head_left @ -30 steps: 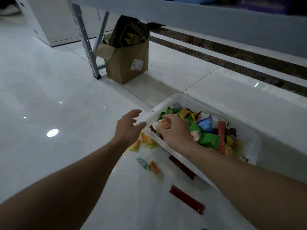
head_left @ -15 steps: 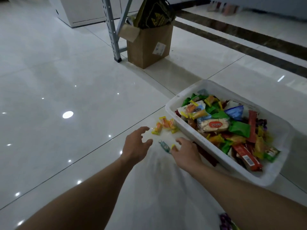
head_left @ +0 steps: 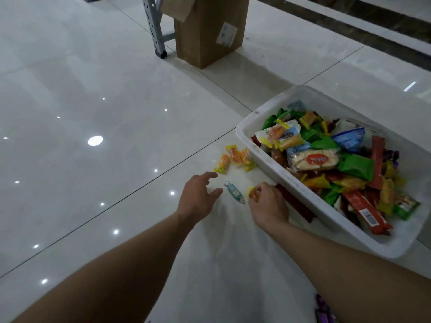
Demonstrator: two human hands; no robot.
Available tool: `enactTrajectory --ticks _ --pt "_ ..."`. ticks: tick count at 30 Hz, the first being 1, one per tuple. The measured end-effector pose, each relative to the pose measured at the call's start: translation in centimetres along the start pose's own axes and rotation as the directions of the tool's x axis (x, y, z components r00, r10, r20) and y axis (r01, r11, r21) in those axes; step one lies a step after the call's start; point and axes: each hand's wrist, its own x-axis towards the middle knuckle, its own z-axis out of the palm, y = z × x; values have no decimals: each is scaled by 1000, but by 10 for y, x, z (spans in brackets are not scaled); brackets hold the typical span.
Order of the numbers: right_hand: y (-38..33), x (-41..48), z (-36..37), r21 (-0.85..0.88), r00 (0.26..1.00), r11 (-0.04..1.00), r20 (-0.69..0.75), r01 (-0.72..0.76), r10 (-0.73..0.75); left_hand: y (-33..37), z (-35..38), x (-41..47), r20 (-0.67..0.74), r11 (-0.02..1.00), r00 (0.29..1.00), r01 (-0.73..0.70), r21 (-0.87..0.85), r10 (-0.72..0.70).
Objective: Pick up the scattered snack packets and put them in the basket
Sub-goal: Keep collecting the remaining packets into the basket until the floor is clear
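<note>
– White plastic basket [head_left: 268, 108], where?
– On the glossy tiled floor [head_left: 93, 89], right side of view. Heaped with snack packets [head_left: 354, 166]: green ones, red sticks, a blue pouch [head_left: 347, 138], and a biscuit pack [head_left: 312, 159] with a red oval label on top.
– Loose ones outside it?
– Cluster of orange-yellow packets [head_left: 233, 157] on the floor just beside the basket's near-left corner; the rightmost looks to touch the wall. One blue-white twist candy [head_left: 234, 194] flat on the floor between the two hands. One dark red stick [head_left: 296, 203] on the floor along the basket's near wall, one end hidden behind the right hand [head_left: 268, 203]. One purple wrapper [head_left: 323, 311] at the bottom edge, partly cut off by the right forearm.
– Hands?
– Released left hand [head_left: 198, 197]: fingers spread, palm down, low over the floor just left of the candy, holding nothing. Thumb tip near the candy, not touching. Right one: fingertips curled, pinching a small yellow-orange packet [head_left: 251, 191], only its yellow end shows. Can't tell if that packet is off the floor.
– Background?
– Brown cardboard box [head_left: 205, 31] at the top, flap open, white label on its side; grey metal rack leg [head_left: 154, 26] just left of it. Both well apart from the basket.
</note>
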Motion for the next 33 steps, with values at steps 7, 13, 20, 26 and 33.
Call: enactTrajectory --ticks 7,13,20,26,33 --pt "15 -3 -7 211 995 975 -56 -69 83 25 50 10 84 998 995 54 34 -57" --pt "26 -12 -6 294 995 955 -76 -42 67 30 68 4 -4 996 999 51 79 -51" --pt "19 -27 -12 289 998 957 -55 -2 18 11 38 -10 -63 988 988 147 39 -144" --pt "-6 -37 -36 360 995 929 -81 84 -59 27 -10 -14 -176 998 982 69 -12 -70" --pt "-25 -41 -89 346 969 918 -217 192 -121 78 -38 -19 -249 996 967 -73 -48 59"
